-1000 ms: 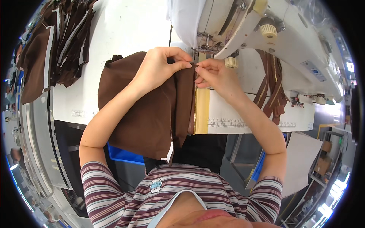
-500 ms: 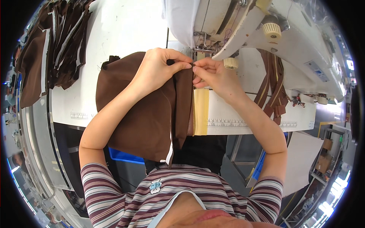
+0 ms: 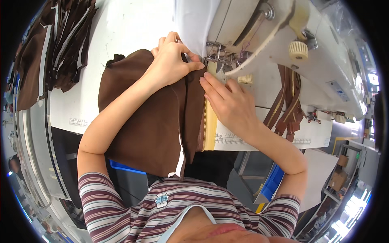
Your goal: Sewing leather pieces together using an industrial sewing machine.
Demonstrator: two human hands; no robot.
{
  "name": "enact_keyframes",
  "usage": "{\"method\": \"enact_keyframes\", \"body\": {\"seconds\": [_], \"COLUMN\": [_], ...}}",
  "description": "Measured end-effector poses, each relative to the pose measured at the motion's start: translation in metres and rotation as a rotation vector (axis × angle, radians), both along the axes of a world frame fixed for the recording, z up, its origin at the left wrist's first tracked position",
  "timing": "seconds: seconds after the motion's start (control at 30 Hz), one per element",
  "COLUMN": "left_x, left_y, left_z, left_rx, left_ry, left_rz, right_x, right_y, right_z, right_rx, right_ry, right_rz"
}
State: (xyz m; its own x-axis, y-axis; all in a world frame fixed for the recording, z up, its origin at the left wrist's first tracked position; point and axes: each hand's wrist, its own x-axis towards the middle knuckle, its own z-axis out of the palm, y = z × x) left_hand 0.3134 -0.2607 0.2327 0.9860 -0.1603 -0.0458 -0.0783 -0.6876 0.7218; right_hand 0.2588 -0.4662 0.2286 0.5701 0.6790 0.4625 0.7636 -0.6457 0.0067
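A brown fabric piece [image 3: 142,109] lies over the table's front edge and hangs down in front of me. Its white strip [image 3: 179,156] shows near the lower end. Along the right edge of the cloth runs a brass-toothed zipper [image 3: 205,121], beside a yellow band [image 3: 211,129]. My left hand [image 3: 172,60] is closed, thumb and fingertips pinching the top corner of the fabric just before the presser foot [image 3: 214,58]. My right hand [image 3: 231,101] rests with fingers stretched out, their tips on the fabric edge and zipper below that corner.
The sewing machine [image 3: 324,48] fills the upper right. Several loose brown zippers [image 3: 289,95] lie on the table [image 3: 117,28] to the right. A stack of brown pieces with white strips [image 3: 69,44] hangs at the upper left. White cloth [image 3: 194,24] lies behind the needle area. Blue bins [image 3: 272,182] stand below.
My right hand has gone from a pinch at the top corner to stretched fingers lying lower along the zipper edge. My left hand keeps its pinch, its other fingers lifted a little.
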Motion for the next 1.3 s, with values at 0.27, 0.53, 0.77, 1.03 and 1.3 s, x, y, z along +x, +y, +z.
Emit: {"method": "enact_keyframes", "body": {"seconds": [0.27,0.53,0.77,1.03,1.3], "left_x": [0.023,0.033,0.031,0.031,-0.149], "left_y": [0.005,0.003,0.008,0.014,0.013], "left_z": [-0.006,0.005,0.004,-0.016,0.057], "left_rx": [0.125,0.162,-0.064,-0.036,0.313], "left_ry": [-0.083,-0.285,-0.170,-0.231,-0.289], "left_rz": [-0.183,-0.238,-0.249,-0.215,-1.061], "right_x": [0.012,0.021,0.027,0.025,-0.110], "right_y": [0.001,0.004,-0.019,-0.034,-0.014], "right_z": [0.002,0.005,0.036,0.021,-0.015], "right_rx": [-0.081,-0.009,0.089,0.088,0.046], "right_ry": [-0.005,0.049,0.167,-0.008,0.071], "right_rz": [-0.021,-0.040,-0.397,-0.333,0.197]}}
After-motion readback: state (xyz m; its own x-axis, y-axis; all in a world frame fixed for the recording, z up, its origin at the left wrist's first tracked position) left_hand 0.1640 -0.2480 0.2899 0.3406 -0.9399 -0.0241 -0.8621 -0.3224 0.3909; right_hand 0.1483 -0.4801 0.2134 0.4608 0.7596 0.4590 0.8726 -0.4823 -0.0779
